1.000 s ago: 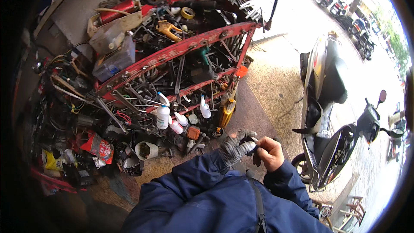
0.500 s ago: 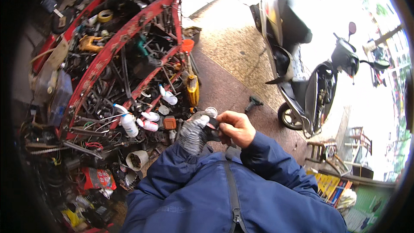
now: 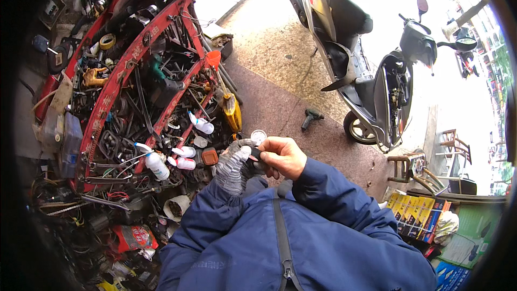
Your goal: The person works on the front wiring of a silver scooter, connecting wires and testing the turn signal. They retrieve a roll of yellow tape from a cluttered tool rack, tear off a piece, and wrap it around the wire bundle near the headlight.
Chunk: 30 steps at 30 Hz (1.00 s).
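Gloved left hand (image 3: 235, 166) and bare right hand (image 3: 283, 156) pinched together on a small dark part (image 3: 255, 154) at chest height. Red tool rack (image 3: 116, 83) crowded with squeeze bottles (image 3: 157, 165) just left; parked scooter (image 3: 366, 59) and a dark tool (image 3: 311, 117) on the paving, well apart.

A red pouch-like package (image 3: 131, 236) with a pale printed label lies near, at the lower left among the clutter. At the near right, a row of flat yellow boxes (image 3: 417, 216) stands side by side, just left of a green printed sheet (image 3: 467, 237); a blue package (image 3: 449, 272) lies nearest.
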Each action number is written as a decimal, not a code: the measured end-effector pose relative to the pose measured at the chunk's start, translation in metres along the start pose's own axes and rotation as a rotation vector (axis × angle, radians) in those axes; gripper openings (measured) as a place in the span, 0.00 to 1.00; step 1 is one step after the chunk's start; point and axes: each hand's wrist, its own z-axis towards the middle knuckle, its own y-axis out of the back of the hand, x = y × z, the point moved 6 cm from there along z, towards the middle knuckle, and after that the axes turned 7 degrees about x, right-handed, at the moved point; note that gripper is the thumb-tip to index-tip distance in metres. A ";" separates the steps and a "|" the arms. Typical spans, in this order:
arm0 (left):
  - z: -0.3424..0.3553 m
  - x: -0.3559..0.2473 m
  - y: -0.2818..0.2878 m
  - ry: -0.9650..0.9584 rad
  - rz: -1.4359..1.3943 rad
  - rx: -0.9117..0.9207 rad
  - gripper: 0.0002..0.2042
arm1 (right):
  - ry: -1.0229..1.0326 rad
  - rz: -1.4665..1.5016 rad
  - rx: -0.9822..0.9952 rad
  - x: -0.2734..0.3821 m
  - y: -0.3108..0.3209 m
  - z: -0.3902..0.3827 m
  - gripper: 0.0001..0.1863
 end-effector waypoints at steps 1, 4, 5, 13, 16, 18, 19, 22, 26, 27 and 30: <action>-0.001 0.001 -0.003 0.000 0.021 -0.006 0.14 | -0.003 0.015 -0.016 -0.001 0.002 -0.003 0.07; -0.002 0.007 -0.016 0.004 -0.022 0.027 0.14 | -0.004 0.056 -0.045 -0.002 0.010 -0.014 0.07; -0.003 0.011 -0.017 -0.021 -0.036 -0.056 0.12 | 0.002 0.069 -0.045 -0.002 0.013 -0.018 0.08; -0.006 0.038 -0.054 -0.020 0.195 -0.086 0.06 | 0.047 0.119 -0.068 -0.006 0.038 -0.061 0.11; -0.007 0.053 -0.070 -0.045 0.323 -0.094 0.06 | 0.059 0.070 -0.079 -0.007 0.051 -0.082 0.12; -0.006 0.061 -0.085 -0.128 0.476 -0.064 0.06 | 0.063 0.020 -0.107 -0.008 0.063 -0.096 0.13; -0.006 0.068 -0.090 -0.098 0.462 -0.085 0.06 | 0.108 0.037 -0.085 -0.007 0.068 -0.105 0.12; 0.002 0.094 -0.109 -0.117 0.452 -0.056 0.10 | 0.165 -0.291 -0.150 -0.004 0.090 -0.129 0.13; 0.014 0.122 -0.126 -0.091 0.683 -0.007 0.26 | 0.269 -0.156 -0.210 -0.009 0.106 -0.161 0.09; 0.015 0.130 -0.137 -0.112 0.742 0.131 0.30 | 0.229 -0.079 -0.203 -0.015 0.112 -0.170 0.09; 0.024 0.151 -0.158 -0.003 0.832 0.326 0.33 | 0.175 0.045 -0.186 -0.027 0.126 -0.195 0.08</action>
